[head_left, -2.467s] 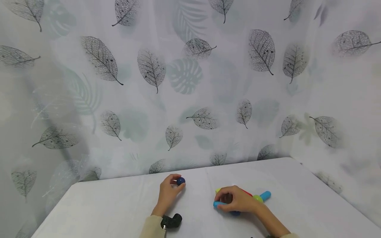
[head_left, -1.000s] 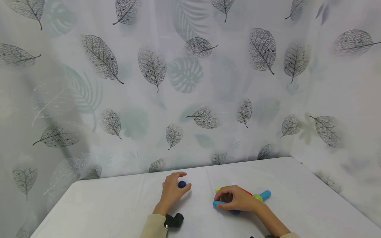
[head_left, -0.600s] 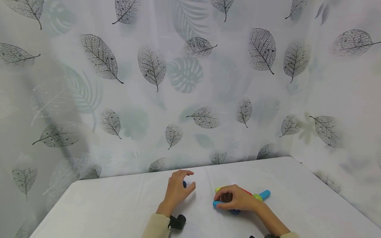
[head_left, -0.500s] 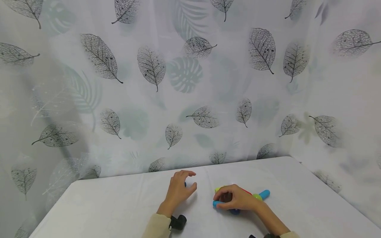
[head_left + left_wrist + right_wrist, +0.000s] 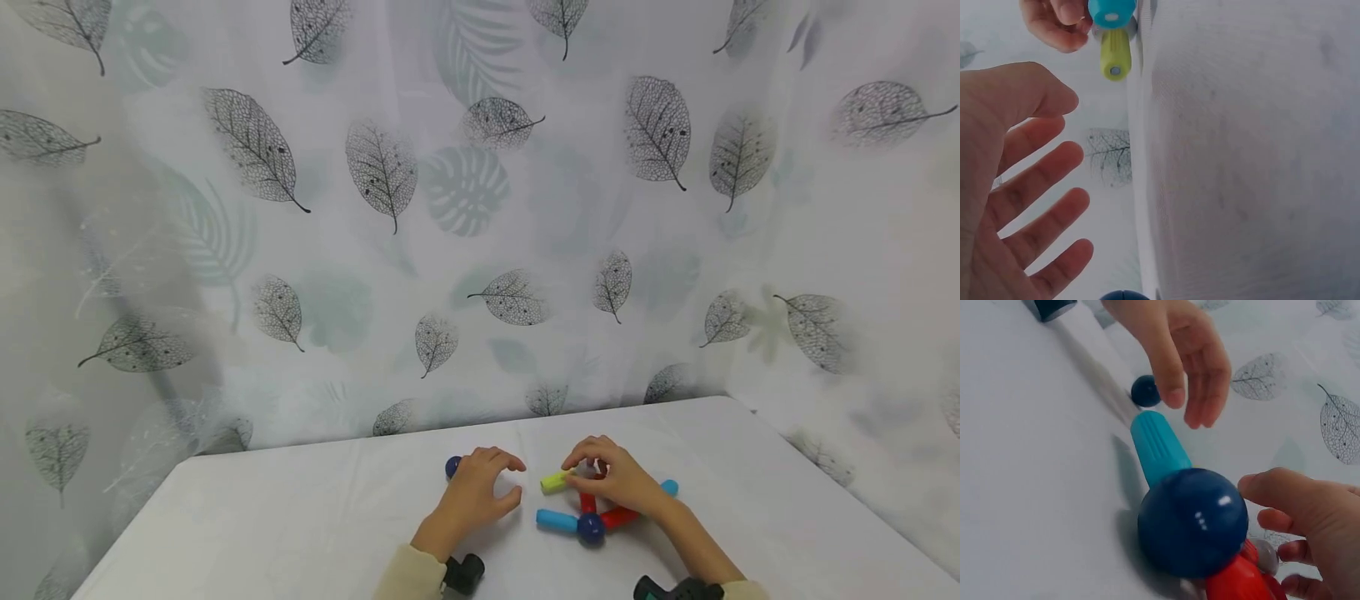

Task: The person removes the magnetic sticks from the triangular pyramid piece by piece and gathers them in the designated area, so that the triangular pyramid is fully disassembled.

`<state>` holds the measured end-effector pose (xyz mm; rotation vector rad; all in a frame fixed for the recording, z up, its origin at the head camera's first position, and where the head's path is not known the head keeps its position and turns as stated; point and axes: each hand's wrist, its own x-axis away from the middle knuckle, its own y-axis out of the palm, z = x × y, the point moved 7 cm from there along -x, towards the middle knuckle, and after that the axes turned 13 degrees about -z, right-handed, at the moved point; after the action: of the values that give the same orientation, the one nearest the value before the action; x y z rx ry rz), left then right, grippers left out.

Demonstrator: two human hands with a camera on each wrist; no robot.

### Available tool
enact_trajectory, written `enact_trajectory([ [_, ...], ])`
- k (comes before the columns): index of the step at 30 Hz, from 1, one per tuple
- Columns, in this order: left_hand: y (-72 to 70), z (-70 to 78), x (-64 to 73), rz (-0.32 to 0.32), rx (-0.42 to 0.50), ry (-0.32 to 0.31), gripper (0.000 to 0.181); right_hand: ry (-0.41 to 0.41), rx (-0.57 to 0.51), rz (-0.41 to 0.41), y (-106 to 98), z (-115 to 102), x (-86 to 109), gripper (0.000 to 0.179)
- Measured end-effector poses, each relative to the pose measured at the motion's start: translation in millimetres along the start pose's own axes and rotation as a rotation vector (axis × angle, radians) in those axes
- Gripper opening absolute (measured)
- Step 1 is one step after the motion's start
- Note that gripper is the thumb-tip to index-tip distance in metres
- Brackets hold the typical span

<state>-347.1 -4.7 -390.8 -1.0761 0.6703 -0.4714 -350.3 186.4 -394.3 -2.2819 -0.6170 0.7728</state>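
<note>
My left hand (image 5: 472, 496) hovers over the white table, fingers loosely curved, holding nothing. Just beyond its back lies a loose dark blue ball (image 5: 452, 467). My right hand (image 5: 622, 479) reaches over a construction of magnetic sticks and balls. Its fingertips are around a greyish ball (image 5: 1266, 557); firm contact cannot be told. A yellow-green stick (image 5: 553, 482) points left from there. Nearer me, a second dark blue ball (image 5: 591, 528) joins a light blue stick (image 5: 557, 521) and red sticks (image 5: 588, 502). Another light blue stick (image 5: 670, 487) shows behind the right hand, which hides part of the construction.
White cloth covers the table (image 5: 300, 517). A leaf-printed curtain (image 5: 480, 250) hangs behind its far edge and along the sides. Dark wrist cameras sit on both wrists, the left wrist camera (image 5: 465, 573) close above the cloth.
My right hand has let go of the near light blue stick and moved away from me to the greyish ball. My left hand has left the loose blue ball and shifted right.
</note>
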Motion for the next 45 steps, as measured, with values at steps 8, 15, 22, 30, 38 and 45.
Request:
enact_trajectory([
  [8,7.0,0.2,-1.7,-0.091,0.063,-0.015,0.021,0.295,0.145,-0.032,-4.4,22.4,6.1,0.014],
  [15,18.4,-4.9,-1.9,-0.213,0.302,-0.013,0.022,0.294,0.048,-0.132,2.9,15.6,2.6,0.018],
  [22,22.9,-6.1,-1.6,-0.245,0.370,0.008,0.026,0.303,-0.077,-0.200,14.2,7.0,-3.5,0.020],
  [30,29.3,-4.8,-4.1,-0.249,0.344,0.028,0.032,0.292,-0.132,-0.229,26.3,0.1,-7.6,0.019],
  [38,32.9,-6.0,-5.5,-0.255,0.332,0.013,0.026,0.249,-0.158,-0.285,36.0,-6.9,-11.0,0.019],
  [45,30.8,-5.9,-2.6,-0.244,0.436,0.019,0.020,0.276,-0.164,-0.294,38.5,-3.2,-11.9,0.020],
])
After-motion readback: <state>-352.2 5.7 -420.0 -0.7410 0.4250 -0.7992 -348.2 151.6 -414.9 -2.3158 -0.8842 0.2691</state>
